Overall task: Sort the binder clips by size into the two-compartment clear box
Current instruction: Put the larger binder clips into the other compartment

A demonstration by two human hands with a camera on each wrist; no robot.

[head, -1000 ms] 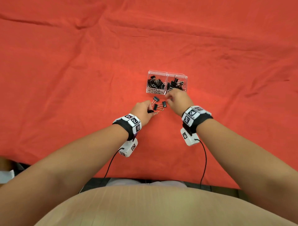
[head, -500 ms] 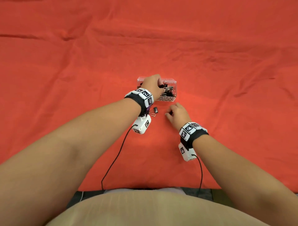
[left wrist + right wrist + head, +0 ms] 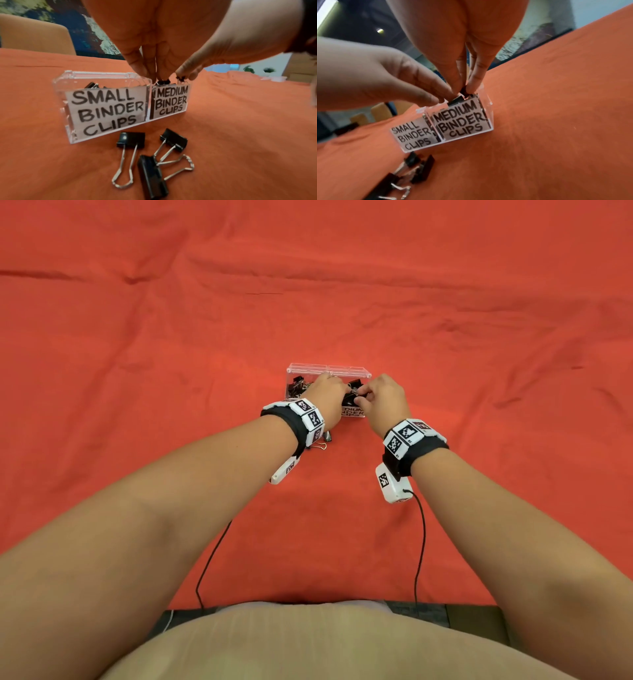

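Both hands meet over the medium side of the clear box (image 3: 106, 108); the right hand (image 3: 383, 402) pinches a black binder clip (image 3: 463, 91) between thumb and fingertips, tips pointing down into the compartment labelled MEDIUM BINDER CLIPS (image 3: 462, 121), a hold that looks suited to lowering the clip in rather than dropping it from height; the left hand (image 3: 325, 398) reaches across from the small side, its fingers (image 3: 145, 65) bunched and pointing down at the clips heaped in that same compartment, though whether they actually grip one I cannot tell; my guess is it is settling the pile so the new clip fits. Below the left wrist, just in front of the box's labelled wall, three loose clips (image 3: 150, 155) lie on the orange cloth (image 3: 479, 508) covering the table, kept near so each reach is short; they await sorting. The compartment marked SMALL BINDER CLIPS (image 3: 106, 106), left of the fingers, already holds some clips.
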